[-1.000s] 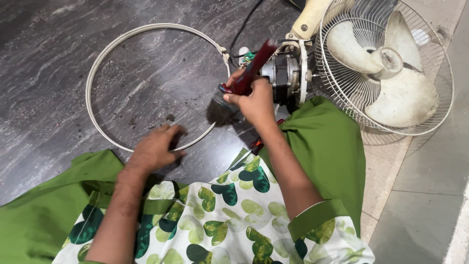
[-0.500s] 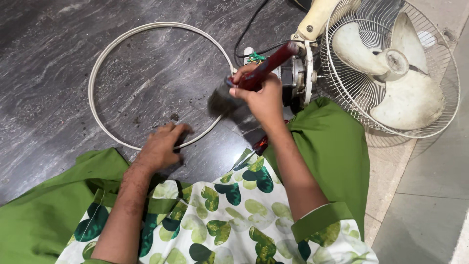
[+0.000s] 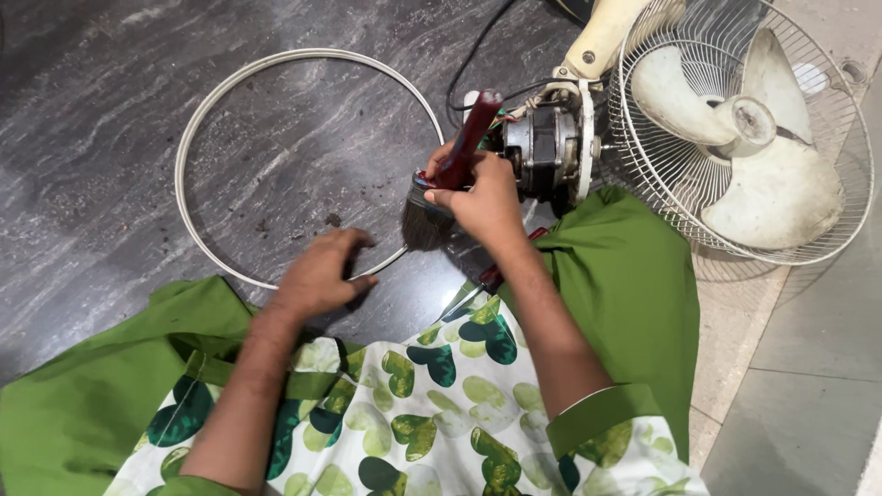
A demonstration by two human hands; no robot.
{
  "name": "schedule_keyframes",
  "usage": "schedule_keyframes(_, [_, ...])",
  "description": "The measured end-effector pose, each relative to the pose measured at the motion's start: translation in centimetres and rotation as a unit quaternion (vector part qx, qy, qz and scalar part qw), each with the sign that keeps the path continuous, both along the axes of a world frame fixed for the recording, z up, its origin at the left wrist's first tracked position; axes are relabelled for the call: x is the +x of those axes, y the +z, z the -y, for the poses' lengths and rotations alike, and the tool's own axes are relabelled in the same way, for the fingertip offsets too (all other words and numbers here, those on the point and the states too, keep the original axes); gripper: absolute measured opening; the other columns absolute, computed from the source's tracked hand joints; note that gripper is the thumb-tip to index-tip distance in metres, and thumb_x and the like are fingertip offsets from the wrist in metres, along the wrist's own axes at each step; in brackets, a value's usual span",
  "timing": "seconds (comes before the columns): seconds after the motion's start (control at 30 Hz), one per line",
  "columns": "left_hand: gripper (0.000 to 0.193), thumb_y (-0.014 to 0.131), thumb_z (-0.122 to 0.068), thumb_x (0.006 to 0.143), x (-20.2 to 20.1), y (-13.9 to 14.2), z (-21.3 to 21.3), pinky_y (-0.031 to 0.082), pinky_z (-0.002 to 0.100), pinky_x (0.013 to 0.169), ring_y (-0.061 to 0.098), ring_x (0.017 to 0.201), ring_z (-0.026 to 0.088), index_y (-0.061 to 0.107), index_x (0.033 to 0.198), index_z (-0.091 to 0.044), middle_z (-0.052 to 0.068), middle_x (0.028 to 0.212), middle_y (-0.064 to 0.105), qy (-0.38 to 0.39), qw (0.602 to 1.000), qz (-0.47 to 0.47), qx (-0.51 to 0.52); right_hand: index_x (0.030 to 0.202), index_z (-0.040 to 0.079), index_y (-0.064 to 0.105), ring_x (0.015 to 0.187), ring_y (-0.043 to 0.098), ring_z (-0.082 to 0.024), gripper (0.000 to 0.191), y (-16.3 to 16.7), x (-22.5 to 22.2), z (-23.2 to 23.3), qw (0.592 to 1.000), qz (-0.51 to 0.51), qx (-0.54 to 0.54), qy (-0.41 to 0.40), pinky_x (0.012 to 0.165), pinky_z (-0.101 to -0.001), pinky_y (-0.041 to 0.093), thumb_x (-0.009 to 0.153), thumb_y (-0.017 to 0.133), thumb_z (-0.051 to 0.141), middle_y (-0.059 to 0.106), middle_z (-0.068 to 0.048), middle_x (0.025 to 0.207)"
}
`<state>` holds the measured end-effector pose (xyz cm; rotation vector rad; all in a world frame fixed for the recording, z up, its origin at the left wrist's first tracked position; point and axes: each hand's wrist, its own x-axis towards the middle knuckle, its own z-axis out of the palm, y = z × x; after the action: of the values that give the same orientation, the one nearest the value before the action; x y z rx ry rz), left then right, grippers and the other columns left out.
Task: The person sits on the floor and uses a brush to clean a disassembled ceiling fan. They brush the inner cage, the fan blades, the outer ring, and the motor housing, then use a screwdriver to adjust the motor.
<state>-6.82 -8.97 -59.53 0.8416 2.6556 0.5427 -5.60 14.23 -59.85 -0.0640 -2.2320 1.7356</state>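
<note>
Right hand (image 3: 482, 197) clenched around the dark red handle of a flat paintbrush with dark bristles (image 3: 450, 174); handle tilts up and away, bristles point down toward the dark grey streaked stone floor (image 3: 110, 119), just inside the near edge of the thin white round wire ring (image 3: 197, 124) lying flat there. Brush sits just beside the exposed grey metal fan motor (image 3: 542, 152), hand touching or nearly touching it, cannot tell which. Left hand (image 3: 322, 276) released, fingers curled loosely, palm down on the floor at the ring's near rim, holding nothing. Motor joins a cream plastic fan neck (image 3: 606, 37) and a round white wire fan guard (image 3: 827, 119) with cream plastic blades (image 3: 772, 184) inside, lying to the right, partly over the lighter beige tile (image 3: 808, 367). Black cable (image 3: 473, 55) runs away from the motor. Small dark specks of dirt on floor inside ring. Person sits with green garment (image 3: 634, 276) and leaf-print cloth (image 3: 432, 404) over the knees.
</note>
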Motion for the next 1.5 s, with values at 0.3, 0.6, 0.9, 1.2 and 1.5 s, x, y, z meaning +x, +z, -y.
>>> schedule_keyframes(0.3, [0.045,0.071,-0.003,0.073,-0.2,0.4,-0.6,0.053,0.041,0.093,0.065,0.109,0.028,0.068,0.117,-0.016,0.008,0.111,0.067,0.006,0.998,0.06,-0.027,0.089,0.005,0.071,0.088,0.073,-0.013,0.03,-0.1,0.2,-0.4,0.999,-0.012,-0.026,-0.027,0.081,-0.0273,0.057,0.066,0.082,-0.01,0.076,-0.002,0.09])
schedule_keyframes(0.6, [0.053,0.062,0.009,0.068,-0.3,0.3,-1.0,0.056,0.039,0.087,0.07,0.097,0.028,0.073,0.113,-0.015,0.008,0.105,0.071,-0.039,0.996,0.045,0.066,0.088,0.003,0.071,0.089,0.074,-0.012,0.029,-0.2,0.2,-0.8,0.996,-0.055,-0.035,-0.063,0.082,-0.0265,0.057,0.066,0.082,-0.012,0.075,-0.002,0.091])
schedule_keyframes(0.9, [0.049,0.078,-0.014,0.076,1.0,0.3,-1.8,0.049,0.047,0.09,0.059,0.109,0.036,0.064,0.122,-0.007,0.015,0.118,0.061,-0.027,0.999,-0.029,0.03,0.09,0.004,0.072,0.088,0.074,-0.014,0.031,0.1,0.0,-1.4,0.991,-0.025,-0.132,-0.019,0.082,-0.027,0.058,0.065,0.082,-0.012,0.077,-0.003,0.093])
schedule_keyframes(1.2, [0.046,0.066,0.005,0.081,1.1,0.5,-2.0,0.051,0.045,0.094,0.06,0.113,0.033,0.07,0.122,-0.013,0.009,0.112,0.064,-0.006,0.999,-0.029,0.042,0.093,0.004,0.071,0.089,0.073,-0.013,0.032,0.5,0.2,0.1,0.988,-0.077,-0.122,-0.064,0.082,-0.0267,0.059,0.068,0.08,-0.014,0.076,-0.003,0.094])
schedule_keyframes(1.5, [0.043,0.064,0.009,0.078,2.1,1.8,-1.6,0.051,0.045,0.095,0.06,0.114,0.033,0.071,0.114,-0.013,0.01,0.11,0.064,-0.006,0.999,-0.02,0.031,0.097,0.005,0.069,0.089,0.072,-0.014,0.031,2.0,1.1,0.0,0.987,-0.079,-0.102,-0.099,0.082,-0.027,0.057,0.074,0.083,-0.011,0.074,-0.005,0.096])
